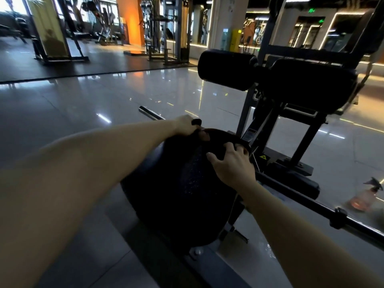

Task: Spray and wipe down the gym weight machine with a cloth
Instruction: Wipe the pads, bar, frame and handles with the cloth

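A large black weight plate (182,194) sits on the bar of the weight machine (291,125), low in the middle of the view. My left hand (186,125) grips the plate's top rim, with the fingers wrapped over the far side. My right hand (230,163) lies on the plate's right upper edge. Its bent fingers close over what looks like a dark cloth (230,146), which is hard to tell from the black plate. An orange spray bottle (366,197) with a black trigger stands on the floor at the far right, out of both hands.
The chrome bar end (148,112) sticks out behind my left hand. Two black roller pads (226,69) rise behind the plate. The bar's black shaft (324,213) runs to the lower right. Glossy tiled floor (83,113) lies to the left, with more gym machines (162,38) far back.
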Tool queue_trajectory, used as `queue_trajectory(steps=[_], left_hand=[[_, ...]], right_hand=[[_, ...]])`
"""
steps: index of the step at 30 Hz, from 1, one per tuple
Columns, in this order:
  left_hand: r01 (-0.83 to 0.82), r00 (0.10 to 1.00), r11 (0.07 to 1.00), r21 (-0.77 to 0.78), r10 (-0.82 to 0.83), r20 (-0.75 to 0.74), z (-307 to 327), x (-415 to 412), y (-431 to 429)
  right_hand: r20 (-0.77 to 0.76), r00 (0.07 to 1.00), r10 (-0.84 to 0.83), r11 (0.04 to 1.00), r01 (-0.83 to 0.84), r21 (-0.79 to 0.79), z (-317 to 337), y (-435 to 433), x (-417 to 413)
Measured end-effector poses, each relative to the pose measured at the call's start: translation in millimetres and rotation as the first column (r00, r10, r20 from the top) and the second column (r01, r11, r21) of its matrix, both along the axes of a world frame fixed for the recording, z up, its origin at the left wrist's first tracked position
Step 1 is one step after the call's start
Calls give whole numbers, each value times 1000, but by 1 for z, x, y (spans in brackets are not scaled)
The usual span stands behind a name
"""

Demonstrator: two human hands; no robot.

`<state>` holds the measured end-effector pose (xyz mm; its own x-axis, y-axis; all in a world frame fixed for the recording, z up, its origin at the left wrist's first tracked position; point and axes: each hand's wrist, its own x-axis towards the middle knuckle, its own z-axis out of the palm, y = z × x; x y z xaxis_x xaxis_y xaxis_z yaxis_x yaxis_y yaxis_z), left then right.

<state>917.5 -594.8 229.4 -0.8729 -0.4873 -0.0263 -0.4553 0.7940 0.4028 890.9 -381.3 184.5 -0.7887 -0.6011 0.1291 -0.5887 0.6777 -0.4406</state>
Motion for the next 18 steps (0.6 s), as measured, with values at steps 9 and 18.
queue_trajectory(steps=[9,18], left_hand=[[-67,997,996,61,69,-36,-2,120,-26],[-316,949,941,-120,315,-32,-2,150,-12]], right_hand=[[25,1000,10,1000,-10,2,3,1,6],[40,999,13,1000,-13,2,1,0,4]])
